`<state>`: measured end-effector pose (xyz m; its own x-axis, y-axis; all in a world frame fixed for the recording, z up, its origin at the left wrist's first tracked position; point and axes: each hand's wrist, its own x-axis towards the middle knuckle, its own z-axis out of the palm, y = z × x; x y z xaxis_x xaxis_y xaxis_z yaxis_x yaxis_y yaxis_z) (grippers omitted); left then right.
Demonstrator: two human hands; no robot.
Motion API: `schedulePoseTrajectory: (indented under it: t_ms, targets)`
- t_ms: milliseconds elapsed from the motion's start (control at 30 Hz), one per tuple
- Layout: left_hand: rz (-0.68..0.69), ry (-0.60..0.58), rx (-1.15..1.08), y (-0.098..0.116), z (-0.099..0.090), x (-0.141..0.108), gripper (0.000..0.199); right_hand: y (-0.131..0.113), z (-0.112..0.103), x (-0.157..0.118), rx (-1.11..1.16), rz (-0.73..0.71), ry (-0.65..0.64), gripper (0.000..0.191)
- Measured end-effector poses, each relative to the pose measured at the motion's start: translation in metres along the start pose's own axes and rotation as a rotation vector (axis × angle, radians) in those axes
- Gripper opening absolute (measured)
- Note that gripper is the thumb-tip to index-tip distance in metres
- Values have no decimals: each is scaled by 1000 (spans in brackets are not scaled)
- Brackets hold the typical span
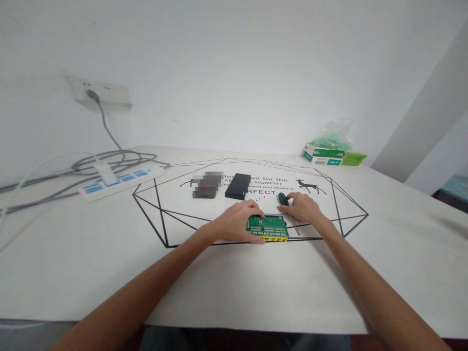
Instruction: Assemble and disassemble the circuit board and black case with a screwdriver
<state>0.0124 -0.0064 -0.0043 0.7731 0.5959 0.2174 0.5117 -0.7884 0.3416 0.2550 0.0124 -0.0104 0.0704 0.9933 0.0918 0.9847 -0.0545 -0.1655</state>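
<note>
My left hand (239,220) grips the left end of a green circuit board (268,226), thumb along its near edge and fingers over its far edge. Yellow parts line the board's near side, and the board rests on or just above the table. To its right, my right hand (302,207) has its thumb and fingertips at the dark green handle of a screwdriver (282,199). The screwdriver's thin shaft points toward me, beside the board's right end. Beyond the board lies a black rectangular case (238,186). A few tiny dark bits, perhaps screws, sit near the case.
Left of the black case is a blurred-out dark object (207,185). A white power strip (122,184) and coiled grey cables (106,161) occupy the table's left side. Small green-and-white boxes (323,153) with a plastic bag stand at the back right. Behind the table (219,287) rises a wall.
</note>
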Motion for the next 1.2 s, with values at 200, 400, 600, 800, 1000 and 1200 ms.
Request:
schedulePoseTrajectory:
  t_ms: [200,400,600,800,1000,1200]
  targets:
    - [46,72,-39,6,-2,1,53,-4,-1,-6,-102,10,89,54]
    - [43,269,24,2,-22,0,51,-11,-11,-14,61,-72,415,52]
    - [56,429,82,-16,-38,-2,47,-38,-9,-29,305,-538,518,55]
    - [55,437,108,-18,-39,-4,47,-40,1,-30,227,-606,622,54]
    - [29,503,152,-26,-40,-4,53,-36,-7,-30,268,-628,717,51]
    - [-8,565,218,-38,-43,-5,53,-34,-11,-29,362,-616,710,54]
